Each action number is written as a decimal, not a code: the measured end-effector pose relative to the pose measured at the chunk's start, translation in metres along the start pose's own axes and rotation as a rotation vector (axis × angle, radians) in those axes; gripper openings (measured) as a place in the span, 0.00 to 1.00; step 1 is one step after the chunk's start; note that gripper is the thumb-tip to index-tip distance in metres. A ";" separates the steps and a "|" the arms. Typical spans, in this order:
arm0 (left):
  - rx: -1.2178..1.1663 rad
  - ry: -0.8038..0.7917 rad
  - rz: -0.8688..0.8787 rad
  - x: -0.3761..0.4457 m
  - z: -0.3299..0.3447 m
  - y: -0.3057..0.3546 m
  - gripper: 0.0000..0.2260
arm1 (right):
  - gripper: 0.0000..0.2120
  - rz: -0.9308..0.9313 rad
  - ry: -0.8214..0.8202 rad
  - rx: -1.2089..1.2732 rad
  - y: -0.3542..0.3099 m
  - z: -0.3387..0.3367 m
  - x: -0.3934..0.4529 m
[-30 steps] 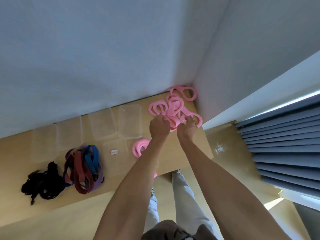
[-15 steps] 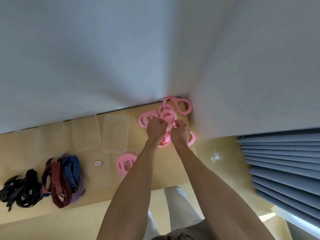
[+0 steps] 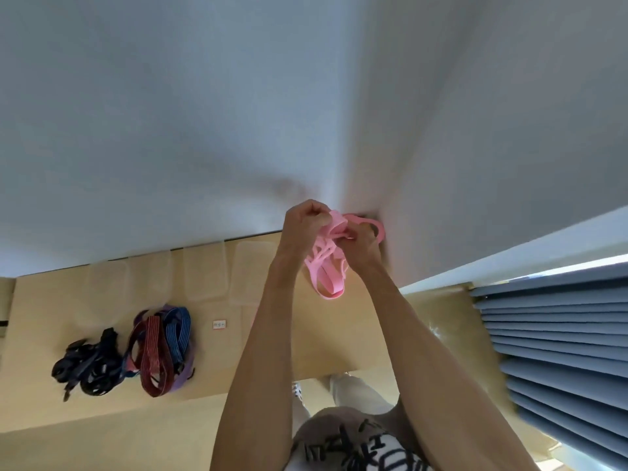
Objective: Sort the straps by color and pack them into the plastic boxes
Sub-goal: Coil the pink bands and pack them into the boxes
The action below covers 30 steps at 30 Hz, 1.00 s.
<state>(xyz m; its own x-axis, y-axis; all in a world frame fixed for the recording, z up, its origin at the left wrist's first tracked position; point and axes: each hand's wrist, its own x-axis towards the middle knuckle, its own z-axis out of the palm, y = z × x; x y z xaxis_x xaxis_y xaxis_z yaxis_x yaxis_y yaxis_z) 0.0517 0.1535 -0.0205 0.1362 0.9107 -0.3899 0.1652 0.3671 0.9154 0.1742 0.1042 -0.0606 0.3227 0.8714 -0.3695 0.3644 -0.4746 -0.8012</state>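
Pink straps, looped tangled bunch, gripped by both hands

On the table, four plastic boxes stand in a row along the wall. In the lower left of the frame two heaps of straps lie side by side. Right of them is a small label. At the centre, both hands hold a bundle of straps above the table

White walls, wooden table (blue blinds)
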 end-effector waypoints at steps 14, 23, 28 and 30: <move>-0.200 0.000 0.032 -0.027 -0.074 0.041 0.09 | 0.18 0.226 0.084 0.640 -0.089 -0.001 -0.036; -0.272 0.112 -0.394 -0.035 -0.090 -0.006 0.06 | 0.13 -0.198 0.138 0.167 -0.160 0.021 -0.067; -0.285 -0.113 -0.460 -0.044 -0.100 -0.014 0.15 | 0.15 -0.120 -0.024 0.338 -0.162 0.019 -0.087; -0.313 -0.117 -0.371 -0.048 -0.097 -0.015 0.14 | 0.14 -0.067 0.050 0.404 -0.155 0.020 -0.091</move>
<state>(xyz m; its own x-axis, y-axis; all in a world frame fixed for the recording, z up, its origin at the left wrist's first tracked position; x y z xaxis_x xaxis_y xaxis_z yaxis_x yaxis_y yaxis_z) -0.0523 0.1224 -0.0053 0.2355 0.6873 -0.6871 -0.0753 0.7178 0.6922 0.0713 0.1005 0.0878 0.3554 0.8868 -0.2954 0.0163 -0.3218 -0.9467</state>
